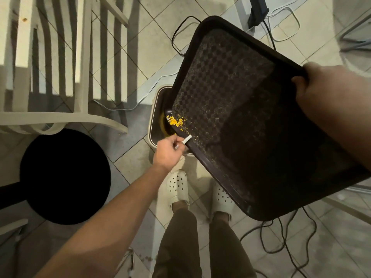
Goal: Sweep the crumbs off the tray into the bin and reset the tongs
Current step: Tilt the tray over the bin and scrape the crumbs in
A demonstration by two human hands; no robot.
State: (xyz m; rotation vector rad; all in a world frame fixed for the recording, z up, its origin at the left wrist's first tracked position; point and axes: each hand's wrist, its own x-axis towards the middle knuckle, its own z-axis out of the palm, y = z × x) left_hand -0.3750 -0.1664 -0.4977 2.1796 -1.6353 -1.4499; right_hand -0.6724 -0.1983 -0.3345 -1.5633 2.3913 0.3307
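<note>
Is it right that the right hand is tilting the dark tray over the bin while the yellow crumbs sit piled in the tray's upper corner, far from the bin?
Not quite. The head view shows the yellow crumbs gathered in the dark tray's lowest corner, right over the bin, not in the upper corner. The rest stands: the right hand grips the tray's raised edge and tilts it over the bin.

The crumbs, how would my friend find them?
Find the big dark tray tipped over the cream bin. Follow it down to its lowest corner. The crumbs are the bright yellow bits heaped there, the only yellow on the tray.
</note>
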